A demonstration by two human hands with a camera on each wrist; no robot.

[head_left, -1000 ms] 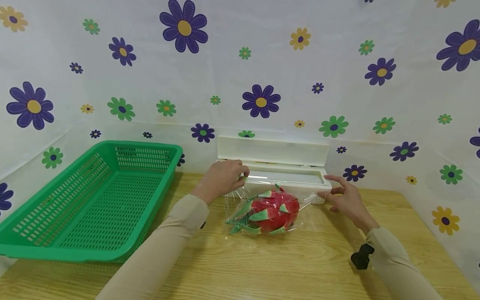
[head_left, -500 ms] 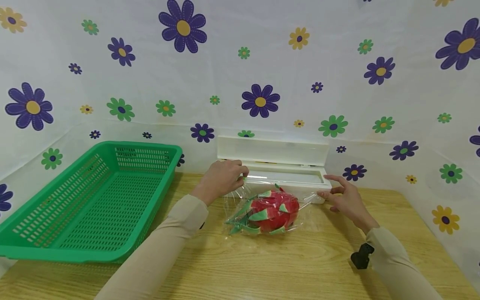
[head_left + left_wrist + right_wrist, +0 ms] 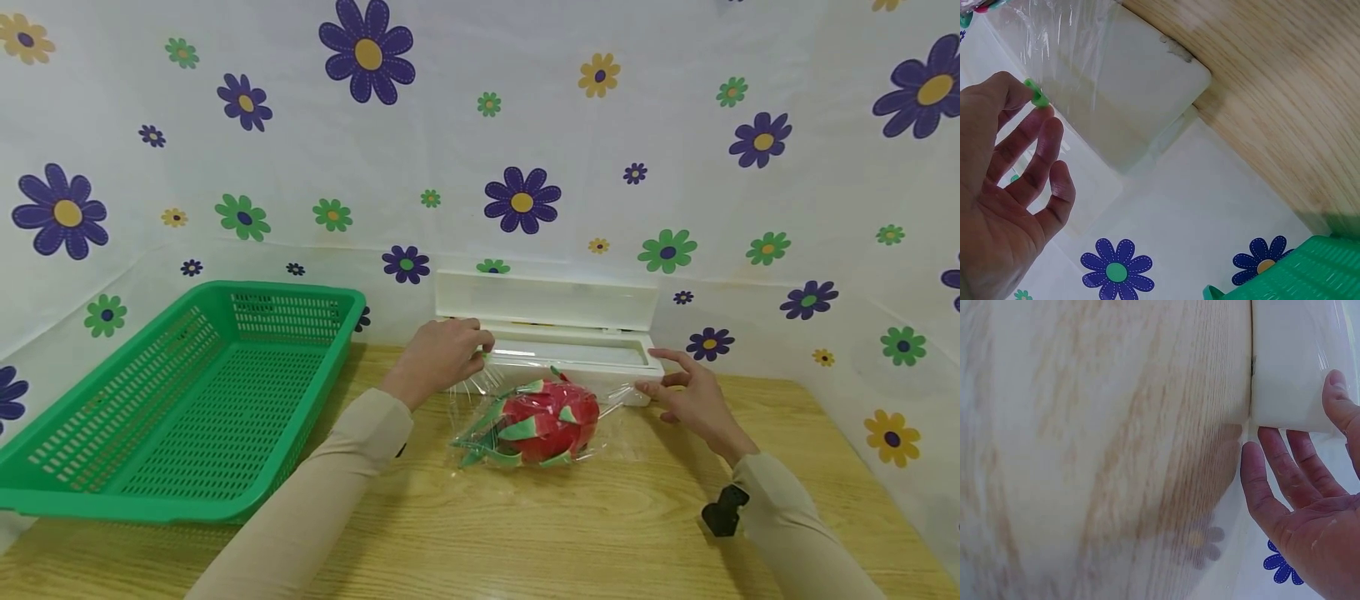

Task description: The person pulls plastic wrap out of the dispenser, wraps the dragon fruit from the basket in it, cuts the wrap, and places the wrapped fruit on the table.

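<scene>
A white cling film dispenser point(image 3: 570, 363) stands at the back of the table, its lid point(image 3: 547, 300) raised against the backdrop. My left hand point(image 3: 441, 358) is at its left end. In the left wrist view, thumb and index finger pinch a small green slide cutter point(image 3: 1037, 94) at the dispenser's edge. Clear cling film point(image 3: 1075, 44) drapes down the front, gathered in creases by the cutter. It covers a red dragon fruit point(image 3: 558, 421) with green-tipped scales on the table. My right hand point(image 3: 693, 407) holds the dispenser's right end, thumb on the front face and fingertips along the end.
A large green plastic basket point(image 3: 262, 492) with slotted walls stands on the left, beside my left forearm. Close behind the dispenser hangs a white flowered backdrop point(image 3: 465, 150). The wooden table point(image 3: 517, 533) extends toward me. A black wrist device point(image 3: 724, 512) sits under my right sleeve.
Nearly nothing differs: my left hand has shifted very slightly left along the dispenser's edge. The right hand, dragon fruit and dispenser stay in place.
</scene>
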